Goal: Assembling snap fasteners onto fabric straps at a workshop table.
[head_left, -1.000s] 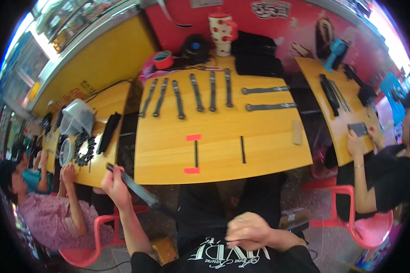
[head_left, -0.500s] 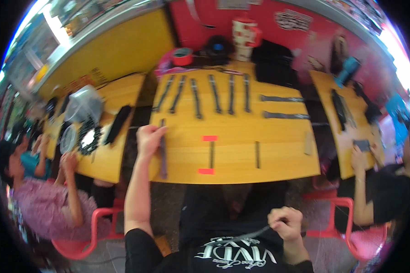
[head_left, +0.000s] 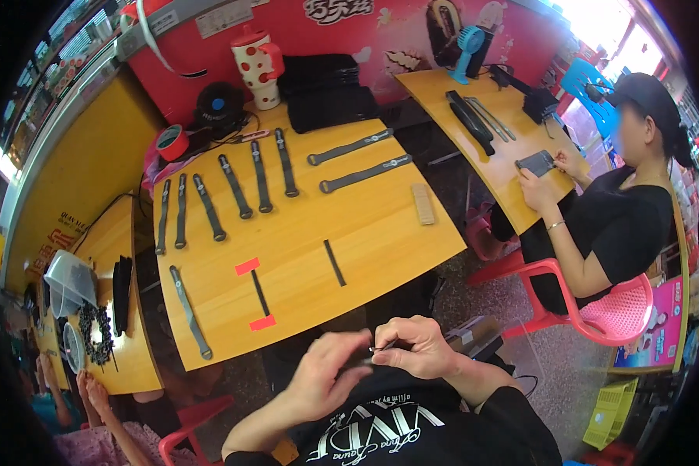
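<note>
Over my lap, just in front of the table edge, my right hand pinches a narrow dark strap, mostly hidden in the fingers, with a small shiny spot at its end. Facing it, my left hand is slightly blurred, its thumb and fingers apart, with nothing visible in it. On the wooden table a grey strap with a rounded end lies alone at the front left. Several similar straps form a row behind it. A black strip lies between two pieces of red tape.
Another black strip and a beige ribbed block lie farther right. A spotted tumbler, a red tape roll and a black stack stand at the back. A co-worker sits right on a red chair.
My left hand has left the strap at the table's front left and come to my right hand over my lap. My right hand has risen toward the table edge. The view has turned right.
</note>
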### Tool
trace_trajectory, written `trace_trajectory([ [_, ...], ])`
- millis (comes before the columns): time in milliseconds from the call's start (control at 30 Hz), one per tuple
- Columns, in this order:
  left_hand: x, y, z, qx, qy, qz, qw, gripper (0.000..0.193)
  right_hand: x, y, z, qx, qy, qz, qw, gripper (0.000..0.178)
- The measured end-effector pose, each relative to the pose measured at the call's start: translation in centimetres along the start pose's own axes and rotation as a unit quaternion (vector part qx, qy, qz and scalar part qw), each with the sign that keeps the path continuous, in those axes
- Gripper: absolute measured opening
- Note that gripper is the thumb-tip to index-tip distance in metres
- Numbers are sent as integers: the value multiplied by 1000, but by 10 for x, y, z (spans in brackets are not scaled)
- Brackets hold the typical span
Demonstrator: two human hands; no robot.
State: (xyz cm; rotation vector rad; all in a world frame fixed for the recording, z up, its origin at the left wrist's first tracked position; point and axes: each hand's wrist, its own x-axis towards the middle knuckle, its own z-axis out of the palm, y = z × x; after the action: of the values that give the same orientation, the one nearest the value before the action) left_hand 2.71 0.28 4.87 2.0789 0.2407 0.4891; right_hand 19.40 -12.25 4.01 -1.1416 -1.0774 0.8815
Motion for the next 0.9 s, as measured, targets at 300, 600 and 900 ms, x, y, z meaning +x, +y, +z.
trace_trajectory([
  [300, -24, -17, -43, -21, 168, -251, 953, 13, 16, 6, -70, -384, 192, -78, 900, 5],
  [600, -49, -32, -85, 102, 325, -325, 882, 22, 46, 25, -92, -525, 190, -175, 811, 14],
  [900, -52, -119, -64, 308, 469, -142, 816, 24, 107, 79, -98, -586, 133, -236, 764, 17],
])
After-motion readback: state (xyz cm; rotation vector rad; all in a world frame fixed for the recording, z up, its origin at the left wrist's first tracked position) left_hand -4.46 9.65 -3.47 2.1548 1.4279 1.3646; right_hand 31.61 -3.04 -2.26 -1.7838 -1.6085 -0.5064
